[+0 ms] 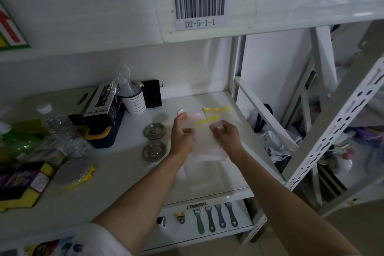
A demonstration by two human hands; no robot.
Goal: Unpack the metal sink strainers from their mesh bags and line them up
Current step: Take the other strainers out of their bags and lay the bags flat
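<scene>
Sink strainers: the far strainer (154, 130) and the near strainer (154, 151) lie bare on the shelf (116, 174), one behind the other, toward its middle. That part looks done. At least one mesh bag (207, 147) is still being handled, and yellow-edged bags (216, 109) lie near the shelf's back right corner; their contents cannot be told. The left hand (181, 137) has fingers loosely spread against the bag's left edge; the right hand (225, 134) curls, pinching its top. Both strainers sit just left of the left hand.
</scene>
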